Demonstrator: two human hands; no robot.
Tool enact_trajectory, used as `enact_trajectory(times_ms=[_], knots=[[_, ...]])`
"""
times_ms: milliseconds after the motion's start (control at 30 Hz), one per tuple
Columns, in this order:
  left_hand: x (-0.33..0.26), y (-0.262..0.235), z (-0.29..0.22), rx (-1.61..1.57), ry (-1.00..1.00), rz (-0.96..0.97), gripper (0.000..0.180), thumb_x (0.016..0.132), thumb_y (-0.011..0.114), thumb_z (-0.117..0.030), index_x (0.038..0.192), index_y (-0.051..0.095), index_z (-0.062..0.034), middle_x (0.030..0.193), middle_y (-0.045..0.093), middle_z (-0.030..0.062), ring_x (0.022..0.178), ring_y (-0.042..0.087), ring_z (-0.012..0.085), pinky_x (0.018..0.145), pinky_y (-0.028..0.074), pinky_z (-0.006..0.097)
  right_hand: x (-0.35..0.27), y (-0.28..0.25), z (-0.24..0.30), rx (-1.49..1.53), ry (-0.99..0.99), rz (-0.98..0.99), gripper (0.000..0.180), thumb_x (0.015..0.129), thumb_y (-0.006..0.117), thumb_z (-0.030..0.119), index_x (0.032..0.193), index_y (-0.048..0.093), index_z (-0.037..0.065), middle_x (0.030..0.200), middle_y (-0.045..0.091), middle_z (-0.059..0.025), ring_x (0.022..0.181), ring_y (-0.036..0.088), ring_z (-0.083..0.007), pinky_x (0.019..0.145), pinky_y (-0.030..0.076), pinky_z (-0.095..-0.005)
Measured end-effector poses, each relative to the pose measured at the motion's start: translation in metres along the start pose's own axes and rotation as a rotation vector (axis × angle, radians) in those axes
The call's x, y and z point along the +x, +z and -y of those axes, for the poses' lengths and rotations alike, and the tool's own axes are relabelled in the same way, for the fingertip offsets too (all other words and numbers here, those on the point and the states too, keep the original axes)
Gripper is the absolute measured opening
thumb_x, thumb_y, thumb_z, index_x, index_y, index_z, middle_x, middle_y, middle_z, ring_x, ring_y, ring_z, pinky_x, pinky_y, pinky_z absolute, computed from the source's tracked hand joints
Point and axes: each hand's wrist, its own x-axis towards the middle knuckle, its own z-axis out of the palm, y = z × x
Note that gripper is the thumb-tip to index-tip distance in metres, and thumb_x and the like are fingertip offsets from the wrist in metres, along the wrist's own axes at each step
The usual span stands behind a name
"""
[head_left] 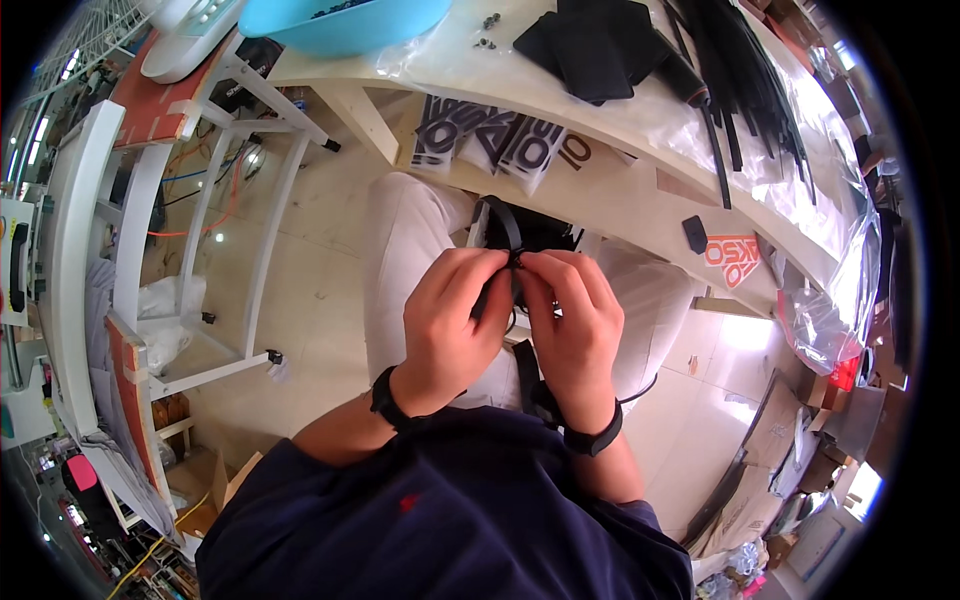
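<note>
Both hands meet over my lap, holding a narrow black strap (507,222) between them. My left hand (448,318) pinches it with thumb and forefinger. From the other side my right hand (572,318) pinches the same spot, its fingertips nearly touching the left ones. A small dark piece sits on the strap between the fingertips, too small to make out. Above the hands the strap arches up in a loop, and a thin black end hangs below them. Behind it, between my knees, stands a container with black things inside, mostly hidden by my hands.
On the table ahead lie a light blue basin (345,28), small dark metal parts (487,43), flat black pieces (590,50) and a bundle of long black straps (735,80). Printed clear bags (490,140) rest on the shelf below. A white metal frame (262,245) stands left; cardboard (745,480) lies right.
</note>
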Motion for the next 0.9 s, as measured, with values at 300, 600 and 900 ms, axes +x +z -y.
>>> enact_trajectory(times_ms=[300,600,900], knots=[[-0.003,0.002,0.003,-0.016,0.010,0.042,0.021,0.082,0.068,0.011,0.101,0.065,0.0035,0.094,0.069,0.0148,0.080,0.068,0.0285,0.072,0.054,0.032,0.003,0.000,0.007,-0.092,0.075,0.092,0.011,0.086,0.070,0.007,0.085,0.059,0.006,0.077,0.055,-0.0058,0.067,0.057,-0.0245,0.056,0.047,-0.0360],[-0.002,-0.008,0.018,-0.313,-0.329,0.211,0.020,0.094,0.061,0.004,0.114,0.065,0.0043,0.103,0.072,0.0148,0.094,0.067,0.0126,0.082,0.054,0.026,0.039,-0.033,-0.009,-0.102,0.141,0.224,0.008,0.089,0.069,0.013,0.087,0.065,0.006,0.081,0.063,-0.0097,0.071,0.064,-0.0300,0.058,0.049,-0.0386],[-0.004,-0.012,0.032,-0.610,-0.556,0.202,0.019,0.096,0.059,0.002,0.113,0.066,0.0059,0.105,0.071,0.0101,0.097,0.065,0.0117,0.086,0.051,0.024,0.169,-0.096,-0.108,-0.656,-0.067,-0.070,0.035,0.090,0.068,0.019,0.120,0.062,0.002,0.107,0.065,-0.0177,0.101,0.063,-0.0381,0.088,0.050,-0.0436]])
